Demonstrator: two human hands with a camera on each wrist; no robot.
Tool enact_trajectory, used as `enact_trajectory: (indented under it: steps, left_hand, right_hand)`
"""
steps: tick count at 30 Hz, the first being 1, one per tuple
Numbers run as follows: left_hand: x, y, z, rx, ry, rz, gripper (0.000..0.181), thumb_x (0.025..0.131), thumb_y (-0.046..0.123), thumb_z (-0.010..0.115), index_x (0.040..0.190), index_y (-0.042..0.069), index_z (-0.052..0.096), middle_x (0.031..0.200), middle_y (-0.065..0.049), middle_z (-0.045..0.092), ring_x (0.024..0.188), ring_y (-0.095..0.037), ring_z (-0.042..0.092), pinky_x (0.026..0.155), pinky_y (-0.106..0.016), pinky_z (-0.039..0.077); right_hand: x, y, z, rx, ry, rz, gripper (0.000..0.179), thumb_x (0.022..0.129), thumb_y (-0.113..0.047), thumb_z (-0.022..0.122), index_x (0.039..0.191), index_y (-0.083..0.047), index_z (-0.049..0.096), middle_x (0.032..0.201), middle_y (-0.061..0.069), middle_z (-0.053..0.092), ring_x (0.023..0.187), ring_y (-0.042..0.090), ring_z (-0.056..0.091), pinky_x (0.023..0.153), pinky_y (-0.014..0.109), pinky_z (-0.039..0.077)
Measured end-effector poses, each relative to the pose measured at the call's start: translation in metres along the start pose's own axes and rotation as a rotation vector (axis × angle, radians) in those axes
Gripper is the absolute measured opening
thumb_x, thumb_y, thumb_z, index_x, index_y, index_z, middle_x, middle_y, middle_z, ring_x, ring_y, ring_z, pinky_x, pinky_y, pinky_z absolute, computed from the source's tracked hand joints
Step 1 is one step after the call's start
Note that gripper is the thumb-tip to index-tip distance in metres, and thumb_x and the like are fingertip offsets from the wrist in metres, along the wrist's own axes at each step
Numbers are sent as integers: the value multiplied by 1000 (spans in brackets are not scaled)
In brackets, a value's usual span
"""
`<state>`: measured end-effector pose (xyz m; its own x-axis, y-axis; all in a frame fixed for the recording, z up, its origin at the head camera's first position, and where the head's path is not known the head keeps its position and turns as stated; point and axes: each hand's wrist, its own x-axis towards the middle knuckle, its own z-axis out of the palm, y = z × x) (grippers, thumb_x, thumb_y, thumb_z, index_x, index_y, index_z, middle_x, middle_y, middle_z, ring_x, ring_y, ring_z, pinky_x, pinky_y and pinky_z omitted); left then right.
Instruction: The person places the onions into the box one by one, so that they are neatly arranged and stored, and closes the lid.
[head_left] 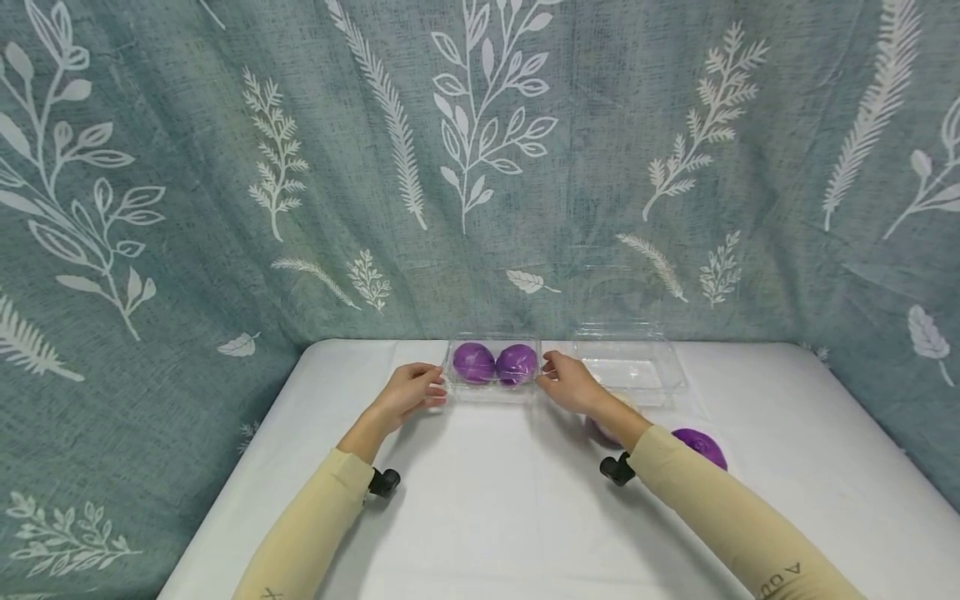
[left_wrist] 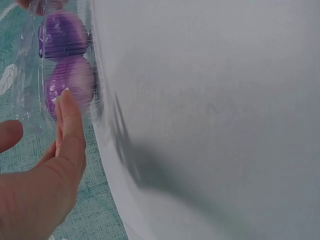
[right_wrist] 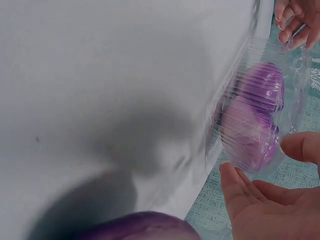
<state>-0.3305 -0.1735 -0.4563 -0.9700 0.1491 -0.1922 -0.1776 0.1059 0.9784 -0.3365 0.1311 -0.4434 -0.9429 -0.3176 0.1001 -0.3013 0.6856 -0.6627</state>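
Note:
Two glossy purple balls (head_left: 474, 363), round and pale pink on one side, sit side by side inside a clear plastic clamshell box (head_left: 495, 395) at the back of the table. My left hand (head_left: 411, 390) is at the box's left end, its fingers fairly straight and its thumb spread apart. At the opposite end is my right hand (head_left: 567, 382), with fingertips right by the box wall. In the right wrist view, the thumb and fingers of that hand stand apart, either side of the box's near end.
Right of my right hand lies a second clear box (head_left: 628, 373), its lid raised at the back. A pale pinkish ball (head_left: 600, 432) is partly hidden by my right forearm, and a purple ball (head_left: 702, 447) lies beyond it. A patterned green curtain (head_left: 480, 167) hangs behind the white table (head_left: 465, 500).

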Motion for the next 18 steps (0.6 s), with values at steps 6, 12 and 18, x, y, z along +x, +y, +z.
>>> enact_trajectory:
  steps: [6, 12, 18]
  left_hand:
    - [-1, -1, 3, -8, -3, 6, 40, 108, 12, 52, 141, -10, 50, 134, -30, 54, 118, -40, 62, 95, -40, 62]
    - [1, -1, 5, -24, -18, -4, 41, 106, 7, 53, 142, -12, 47, 137, -31, 52, 121, -44, 59, 96, -40, 61]
    - [1, 0, 8, -22, -6, 2, 45, 104, 5, 54, 145, -10, 45, 130, -33, 57, 116, -45, 63, 94, -40, 62]
  right_hand:
    - [-2, 1, 4, 7, -2, 55, 54, 101, -15, 53, 141, 19, 41, 124, 31, 63, 115, 44, 62, 103, 52, 55]
    - [-3, 1, 5, 34, -8, 78, 55, 101, -17, 52, 142, 19, 41, 122, 30, 65, 111, 42, 64, 99, 52, 57]
    - [-3, 2, 6, 67, -8, 100, 54, 100, -16, 51, 142, 17, 43, 114, 24, 69, 98, 32, 67, 92, 47, 59]
